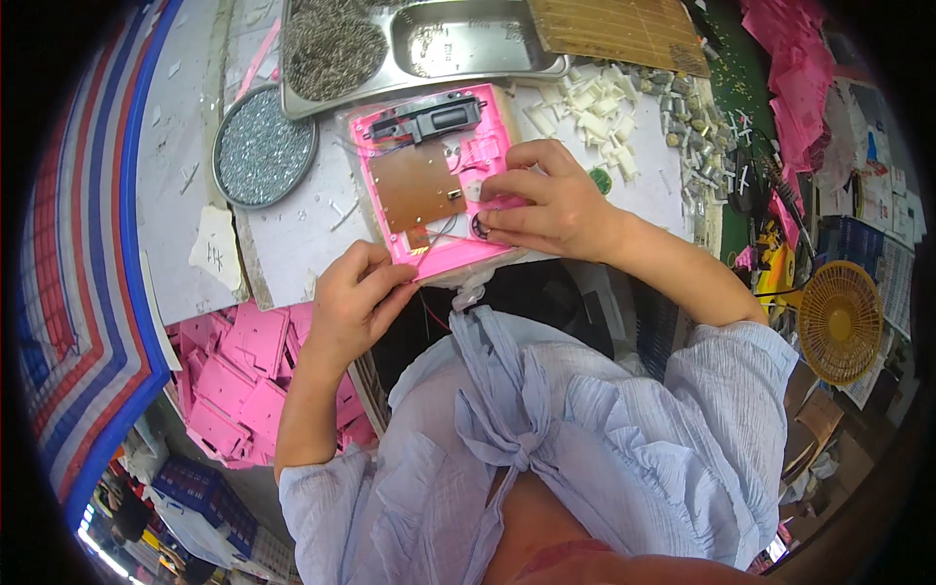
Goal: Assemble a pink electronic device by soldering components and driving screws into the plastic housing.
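Observation:
A pink plastic housing [450, 259] lies open-side up at the table's near edge, on a pale backing. Inside it are a brown circuit board [414, 187], a black rectangular module [425, 121] near the far end, and thin wires. My left hand [359, 297] is closed, its thumb and fingers pinching the housing's near left corner beside a wire end. My right hand [551, 202] reaches over the right side, fingers curled and closed down by a small white part and a dark ring [479, 226]. What its fingertips hold is hidden.
Beyond the housing stands a metal tray [397, 60] holding many screws, with a round dish [265, 146] of small metal pieces to its left. White plastic parts [600, 112] and small metal-bodied parts lie right. Pink panels [239, 385] are piled lower left; a yellow fan [839, 322] stands right.

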A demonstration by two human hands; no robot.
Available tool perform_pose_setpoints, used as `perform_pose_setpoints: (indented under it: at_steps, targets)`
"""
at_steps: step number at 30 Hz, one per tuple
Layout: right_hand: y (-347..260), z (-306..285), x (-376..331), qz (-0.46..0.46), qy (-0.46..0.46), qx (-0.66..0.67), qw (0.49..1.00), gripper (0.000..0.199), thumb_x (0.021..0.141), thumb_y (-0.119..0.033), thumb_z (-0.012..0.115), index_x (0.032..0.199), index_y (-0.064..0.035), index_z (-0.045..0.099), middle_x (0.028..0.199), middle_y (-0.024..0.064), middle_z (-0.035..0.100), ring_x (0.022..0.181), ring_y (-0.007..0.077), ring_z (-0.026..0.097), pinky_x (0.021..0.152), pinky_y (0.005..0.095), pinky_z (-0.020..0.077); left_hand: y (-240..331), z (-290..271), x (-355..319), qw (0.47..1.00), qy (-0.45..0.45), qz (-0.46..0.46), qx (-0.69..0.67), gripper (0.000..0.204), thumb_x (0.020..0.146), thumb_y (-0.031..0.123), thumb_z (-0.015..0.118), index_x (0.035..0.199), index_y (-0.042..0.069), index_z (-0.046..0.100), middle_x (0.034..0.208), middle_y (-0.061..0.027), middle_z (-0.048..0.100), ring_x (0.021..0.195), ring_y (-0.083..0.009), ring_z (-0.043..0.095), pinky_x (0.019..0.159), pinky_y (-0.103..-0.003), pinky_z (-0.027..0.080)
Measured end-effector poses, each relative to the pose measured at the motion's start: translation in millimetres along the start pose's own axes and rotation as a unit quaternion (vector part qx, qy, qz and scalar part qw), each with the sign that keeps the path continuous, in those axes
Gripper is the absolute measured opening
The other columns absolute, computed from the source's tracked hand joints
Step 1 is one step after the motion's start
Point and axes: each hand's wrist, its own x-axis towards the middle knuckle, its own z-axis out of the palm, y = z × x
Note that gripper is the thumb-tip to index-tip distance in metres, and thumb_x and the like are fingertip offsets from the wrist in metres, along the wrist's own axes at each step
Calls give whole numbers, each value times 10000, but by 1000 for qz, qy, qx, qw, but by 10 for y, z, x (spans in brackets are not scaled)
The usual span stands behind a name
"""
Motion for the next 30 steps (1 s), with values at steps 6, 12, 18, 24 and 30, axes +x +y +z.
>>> perform_pose_setpoints:
  at_steps: [6,12,18,24,30]
  targets:
    - [385,-348,-3,267,-22,-15,963,219,825,-228,750,1000,-99,733,990,96,699,870,312,646,773,426,526,104,-59,30,999,-23,-27,21,232,746,65,821,951,62,712,854,-78,578,713,-239,609,600,-356,480]
    - [393,-215,124,295,-106,-208,926,80,846,-111,614,871,-35,609,819,136,631,848,354,673,714,457,561,248,-435,419,990,-139,-29,-3,221,789,111,783,984,47,702,853,-104,597,742,-279,626,649,-396,496]
    - [434,-233,112,290,-67,-186,936,317,803,-58,685,1110,-46,607,947,136,682,793,343,653,701,435,546,-82,-402,1907,978,-22,80,192,133,850,112,671,969,66,710,880,-126,680,846,-336,679,749,-446,545]
    - [234,-722,44,388,51,103,915,359,829,-27,695,1187,-50,683,929,72,665,841,195,644,708,331,543,-598,-98,2770,900,-210,199,326,111,846,73,660,954,68,689,916,-121,686,841,-326,683,717,-429,548]
    - [-22,-798,-207,428,185,197,863,184,846,-4,723,1029,-23,717,947,-13,653,786,25,555,607,159,392,-49,-297,2411,978,-123,112,125,92,869,56,654,958,53,678,862,-87,676,791,-240,685,673,-370,551]
